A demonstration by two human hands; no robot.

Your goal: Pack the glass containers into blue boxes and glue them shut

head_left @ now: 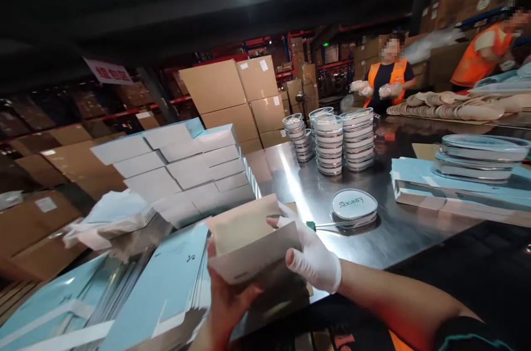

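A small open carton (255, 254) with a cream inside and a paler front panel is held up in front of me, slightly blurred. My left hand (228, 298), bare, grips its lower left side, thumb along the bottom. My right hand (313, 260) wears a white glove with bare fingertips and grips the right side, a finger reaching over the rim. Beyond it on the metal table lies an oval clear-lidded case (354, 207) lettered "beauty". A thin tool with a green end (311, 225) lies beside that case, partly behind my glove.
Flat light-blue cartons (166, 268) lie at the left, below a stack of white boxes (186, 168). Piled oval cases (329, 143) stand at the back; more rest on blue cartons (418, 179) at right. Two people in orange vests (388, 77) work beyond.
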